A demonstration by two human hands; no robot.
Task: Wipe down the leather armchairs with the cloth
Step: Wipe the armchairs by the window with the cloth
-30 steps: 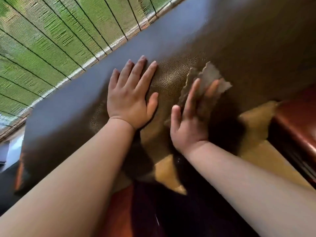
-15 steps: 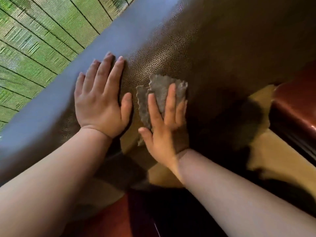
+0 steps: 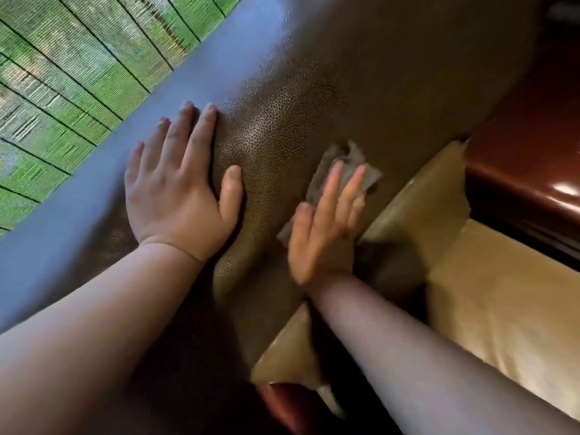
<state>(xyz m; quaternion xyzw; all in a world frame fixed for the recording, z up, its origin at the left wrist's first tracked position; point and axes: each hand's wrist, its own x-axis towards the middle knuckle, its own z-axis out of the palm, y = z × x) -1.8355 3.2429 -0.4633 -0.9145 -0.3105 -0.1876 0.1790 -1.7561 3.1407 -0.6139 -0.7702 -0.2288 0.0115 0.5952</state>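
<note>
Green slatted blind (image 3: 69, 89) far left, then the left hand (image 3: 179, 186) flat on the brown leather armchair (image 3: 314, 98), fingers straight, bracing. Right hand (image 3: 326, 227) next, fingers spread (bit blurry), pressing the grey cloth (image 3: 342, 164) to the backrest. Cloth pokes up-right past the fingertips, toward unwiped leather. Tan seat cushion (image 3: 502, 296) and glossy armrest (image 3: 527, 158) rightmost.

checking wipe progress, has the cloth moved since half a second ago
Yes. The cloth under the right hand has slid away from the braced left hand, toward the tan seat cushion.
</note>
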